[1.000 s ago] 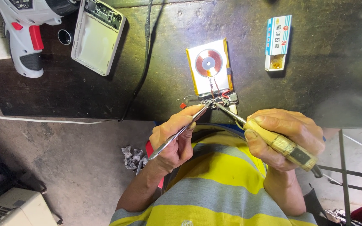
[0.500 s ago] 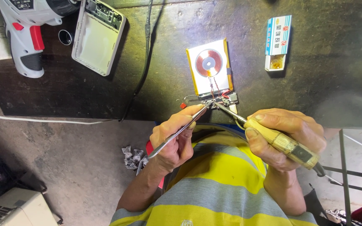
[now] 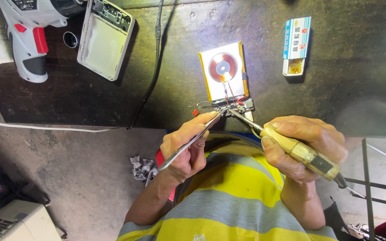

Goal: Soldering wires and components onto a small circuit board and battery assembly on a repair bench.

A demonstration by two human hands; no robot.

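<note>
I judge the soldering midway: my left hand [image 3: 185,149] pinches tweezers [image 3: 193,142] and my right hand [image 3: 302,145] grips the soldering iron [image 3: 291,147], both tips meeting on the small circuit board [image 3: 235,108] at the bench edge, its white case [image 3: 105,38] unfitted.

Yellow-grey striped shirt [image 3: 242,201] (copper coil [image 3: 223,67], white pad).
</note>
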